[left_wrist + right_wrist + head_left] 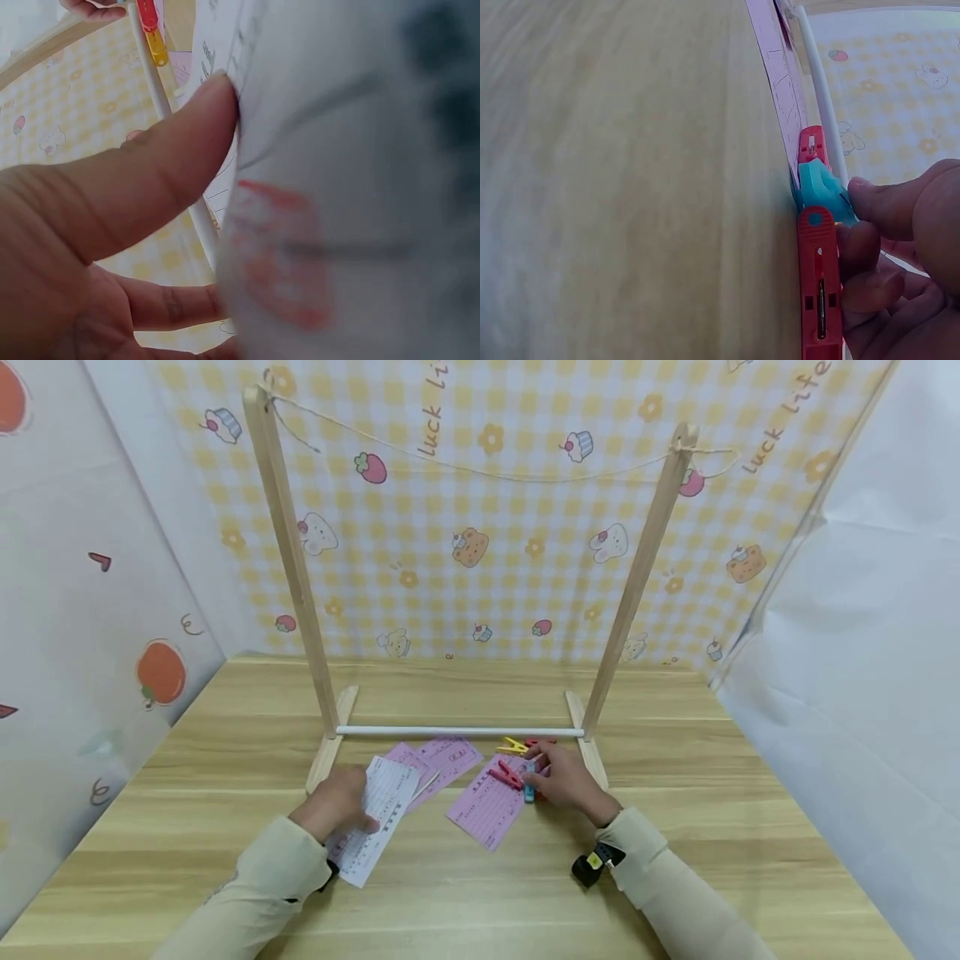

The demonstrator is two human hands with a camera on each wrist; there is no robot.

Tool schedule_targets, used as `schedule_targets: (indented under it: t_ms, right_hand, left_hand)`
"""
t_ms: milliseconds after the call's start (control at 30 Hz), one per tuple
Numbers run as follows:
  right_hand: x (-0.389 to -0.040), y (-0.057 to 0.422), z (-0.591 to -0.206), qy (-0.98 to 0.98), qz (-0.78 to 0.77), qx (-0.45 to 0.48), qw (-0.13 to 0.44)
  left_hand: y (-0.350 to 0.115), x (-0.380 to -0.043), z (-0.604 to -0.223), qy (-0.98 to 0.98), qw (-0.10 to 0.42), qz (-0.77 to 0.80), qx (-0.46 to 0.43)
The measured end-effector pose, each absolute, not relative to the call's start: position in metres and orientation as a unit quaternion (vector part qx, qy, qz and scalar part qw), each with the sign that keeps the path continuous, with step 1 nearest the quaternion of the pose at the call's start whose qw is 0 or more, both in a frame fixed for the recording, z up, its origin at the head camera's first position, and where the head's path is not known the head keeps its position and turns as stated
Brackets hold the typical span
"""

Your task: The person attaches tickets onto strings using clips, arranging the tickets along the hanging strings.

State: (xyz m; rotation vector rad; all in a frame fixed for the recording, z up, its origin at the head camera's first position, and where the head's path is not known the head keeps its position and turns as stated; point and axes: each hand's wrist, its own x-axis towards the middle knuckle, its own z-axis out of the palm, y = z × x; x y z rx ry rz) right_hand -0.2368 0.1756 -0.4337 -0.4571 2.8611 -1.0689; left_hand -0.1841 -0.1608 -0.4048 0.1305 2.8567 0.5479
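My left hand (339,802) holds a printed white paper slip (388,802) tilted above the table. In the left wrist view the slip (360,150), with a red stamp mark, lies between the thumb and the fingers behind it. Over a pink slip (480,810) on the right, my right hand (564,777) pinches a teal clothespin (819,191) with thumb and forefinger. Close to those fingers lie a red clothespin (507,775), another red one (540,742) and a yellow clothespin (513,746). The palm side of the left hand is hidden from above.
Behind the hands stands a wooden frame with a left post (294,568), a right post (637,585), a white bottom rod (457,732) and a slack string (517,479) across the top. More pink slips (453,758) and a thin stick (425,786) lie by the white slip.
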Motion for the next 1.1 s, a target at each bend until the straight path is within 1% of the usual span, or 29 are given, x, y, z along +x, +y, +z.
schedule_targets:
  t_ms: [133, 300, 433, 667, 833, 1000, 1100]
  right_hand:
    - [-0.237, 0.176, -0.436, 0.923, -0.352, -0.158, 0.014]
    - [-0.232, 0.174, -0.440, 0.918, -0.355, -0.177, 0.006]
    - [-0.229, 0.173, -0.438, 0.914, -0.364, -0.177, 0.011]
    - [-0.235, 0.175, -0.427, 0.914, -0.374, -0.156, 0.013]
    - [-0.236, 0.177, -0.423, 0.913, -0.373, -0.167, 0.016]
    - [-0.238, 0.177, -0.419, 0.906, -0.380, -0.188, 0.009]
    - [-0.236, 0.178, -0.420, 0.906, -0.377, -0.192, 0.014]
  left_hand:
    - [-0.161, -0.185, -0.404, 0.974, 0.109, 0.196, 0.038]
    - [-0.163, -0.178, -0.408, 0.974, 0.093, 0.203, 0.040]
    - [-0.164, -0.176, -0.409, 0.975, 0.078, 0.202, 0.052]
    - [-0.164, -0.184, -0.398, 0.976, 0.060, 0.198, 0.067]
    - [-0.165, -0.186, -0.394, 0.975, 0.061, 0.203, 0.068]
    - [-0.167, -0.188, -0.391, 0.974, 0.033, 0.209, 0.082]
    - [-0.167, -0.188, -0.391, 0.973, 0.025, 0.210, 0.096]
